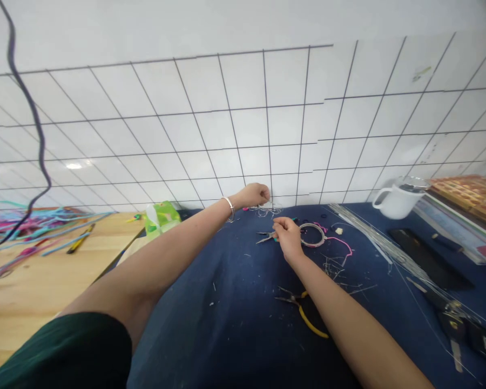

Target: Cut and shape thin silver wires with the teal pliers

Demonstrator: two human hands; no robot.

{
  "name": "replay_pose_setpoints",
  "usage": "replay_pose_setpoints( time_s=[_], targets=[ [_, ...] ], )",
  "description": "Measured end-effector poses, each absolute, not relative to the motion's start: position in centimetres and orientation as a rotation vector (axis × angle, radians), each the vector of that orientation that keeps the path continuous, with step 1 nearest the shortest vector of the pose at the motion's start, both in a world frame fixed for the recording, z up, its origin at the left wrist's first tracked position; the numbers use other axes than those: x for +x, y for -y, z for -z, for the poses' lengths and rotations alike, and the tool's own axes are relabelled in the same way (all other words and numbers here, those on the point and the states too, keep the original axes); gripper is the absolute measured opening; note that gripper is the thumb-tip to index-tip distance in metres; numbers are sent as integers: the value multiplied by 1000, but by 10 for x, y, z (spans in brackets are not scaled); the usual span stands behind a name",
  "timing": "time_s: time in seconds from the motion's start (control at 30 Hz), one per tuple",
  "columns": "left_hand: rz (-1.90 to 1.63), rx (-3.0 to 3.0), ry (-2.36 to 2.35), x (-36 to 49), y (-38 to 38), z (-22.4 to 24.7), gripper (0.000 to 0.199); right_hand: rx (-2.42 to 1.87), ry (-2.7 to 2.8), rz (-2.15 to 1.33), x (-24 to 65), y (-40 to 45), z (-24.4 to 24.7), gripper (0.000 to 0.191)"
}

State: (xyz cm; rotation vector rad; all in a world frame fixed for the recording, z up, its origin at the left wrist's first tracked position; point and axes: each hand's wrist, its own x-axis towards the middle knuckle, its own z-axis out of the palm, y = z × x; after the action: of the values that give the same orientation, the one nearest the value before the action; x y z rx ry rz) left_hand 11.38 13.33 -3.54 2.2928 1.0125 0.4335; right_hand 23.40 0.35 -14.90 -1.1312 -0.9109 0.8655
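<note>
My left hand [256, 194], with a silver bangle at the wrist, is held over the back of the dark blue cloth with its fingers curled closed. Thin wire loops [269, 211] lie by it near the wall. My right hand [288, 235] is closed in a pinch a little nearer me. Whatever either hand holds is too small to make out. Beside my right hand are pliers [266, 236] with their jaws pointing left, and a roll of wire [312, 235]. Nearer me lie yellow-handled pliers [294, 299], partly behind my right forearm.
At right are a bundle of straight wires [368, 237], a white mug [400, 200], a black flat case [427, 256] and keys [456, 329]. At left, colourful pipe cleaners [28, 232] and a yellow cutter [81, 239] lie on wood. A green packet [164, 216] stands behind.
</note>
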Motion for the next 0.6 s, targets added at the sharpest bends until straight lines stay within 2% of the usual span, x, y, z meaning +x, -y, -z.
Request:
replay_pose_setpoints(
  time_s=[0.4, 0.6],
  targets=[
    [-482, 2188, -1099, 91, -151, 64, 15, -1140, 802, -718, 253, -9, 142, 24],
    [-428, 1947, -1169, 65, -127, 93, 12, -1169, 774, -690, 257, -9, 140, 25]
  ],
)
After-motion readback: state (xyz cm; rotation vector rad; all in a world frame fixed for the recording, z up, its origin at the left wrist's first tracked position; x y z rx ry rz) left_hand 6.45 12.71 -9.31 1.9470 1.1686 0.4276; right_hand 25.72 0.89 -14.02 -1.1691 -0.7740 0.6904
